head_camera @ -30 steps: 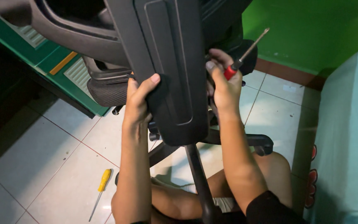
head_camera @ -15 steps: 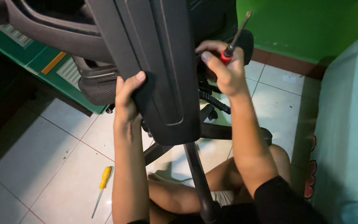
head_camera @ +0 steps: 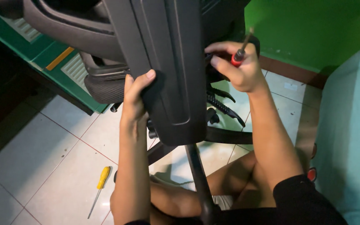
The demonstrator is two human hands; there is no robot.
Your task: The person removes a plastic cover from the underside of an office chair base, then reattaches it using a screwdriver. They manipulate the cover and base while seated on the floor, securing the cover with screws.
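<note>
A black office chair (head_camera: 105,37) fills the upper frame, tipped toward the person, its base arms and gas column (head_camera: 198,179) reaching down over the person's crossed legs. Its long, stiff plastic back panel (head_camera: 167,66) hangs at centre; it looks rigid, smooth, rather bulky but not heavy, and is best held by its side edges. The left hand (head_camera: 135,98) grips the panel's left edge, thumb on the face, fingers wrapped behind. The right hand (head_camera: 240,68) sits at the panel's right edge, fingers closed around a red-handled screwdriver (head_camera: 241,49), shaft pointing up. A yellow-handled screwdriver (head_camera: 100,183) lies on the white tiled floor (head_camera: 42,166), well apart. At upper left lies a flat green box (head_camera: 42,54) with an orange stripe; at right, a pale teal fabric (head_camera: 351,137) with a printed figure.
</note>
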